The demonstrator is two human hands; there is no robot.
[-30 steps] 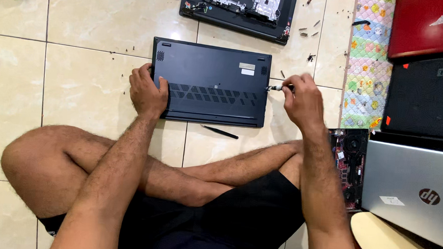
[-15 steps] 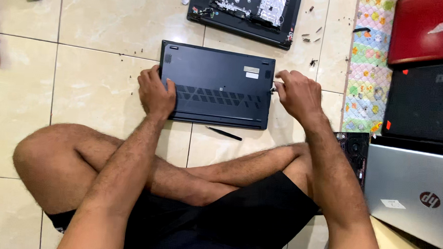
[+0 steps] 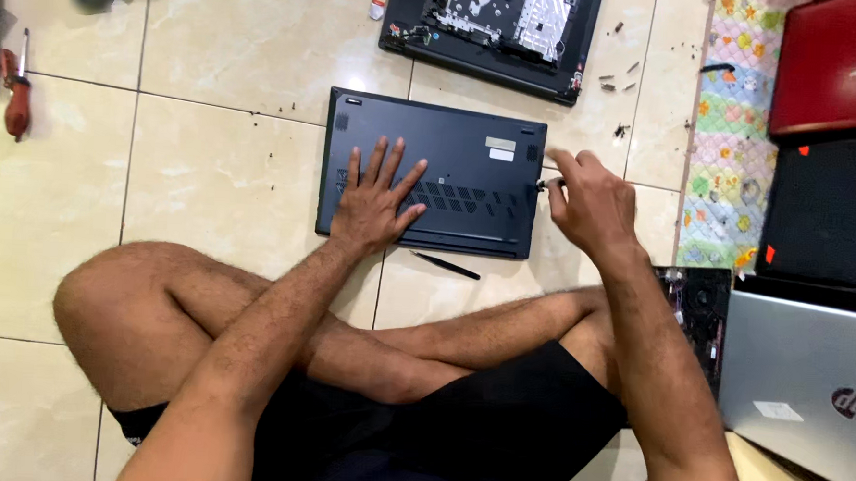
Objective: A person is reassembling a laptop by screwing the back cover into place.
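A dark blue laptop (image 3: 440, 174) lay bottom-up on the tiled floor (image 3: 218, 193) at upper centre. The left hand (image 3: 377, 205) pressed flat on it, fingers spread. The right hand (image 3: 588, 204) pinched a small tool (image 3: 549, 185) at its right edge. Below lay black tweezers (image 3: 444, 264).

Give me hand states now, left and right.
Left hand: open, flat on the dark blue laptop underside.
Right hand: fingers pinched on a small tool at the laptop's right edge.

laptop (image 3: 470, 156) dark blue-grey | screwdriver (image 3: 16, 107) red, perhaps | mat (image 3: 726, 128) floral pastel
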